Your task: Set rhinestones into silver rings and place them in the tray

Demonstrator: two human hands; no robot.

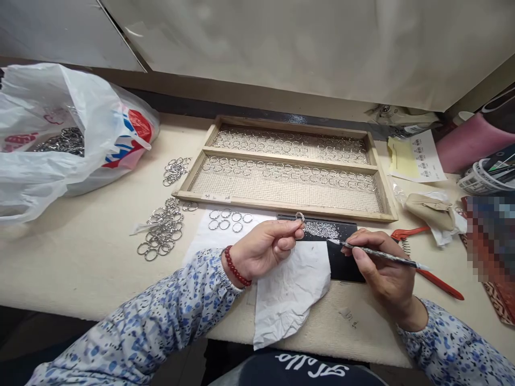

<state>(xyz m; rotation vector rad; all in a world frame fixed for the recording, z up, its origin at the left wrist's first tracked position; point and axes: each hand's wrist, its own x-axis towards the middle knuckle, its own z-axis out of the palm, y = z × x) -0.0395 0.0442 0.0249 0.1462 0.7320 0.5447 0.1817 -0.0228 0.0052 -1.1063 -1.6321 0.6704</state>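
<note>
Between thumb and fingers, my left hand [267, 244] pinches a metal ring [300, 217] at its lower edge. My right hand [382, 268] grips a thin pen-like stick [382, 254], its pale tip pointing left over a black tray [348, 262]. Many tiny shiny rhinestones [322, 230] lie spread on that tray, just right of the ring. A crumpled white tissue [292, 295] lies below my left hand, overlapping the tray. Several loose rings [226, 220] sit on white paper [201, 238] to the left.
Behind stands a wooden mesh-bottomed frame [285, 204] with rows of rings. Ring piles [161, 233] and a white plastic bag [100, 107] of metal pieces are at left. At right lie red-handled pliers [440, 284], a beige pouch [428, 212] and a white cup [483, 179] of tools.
</note>
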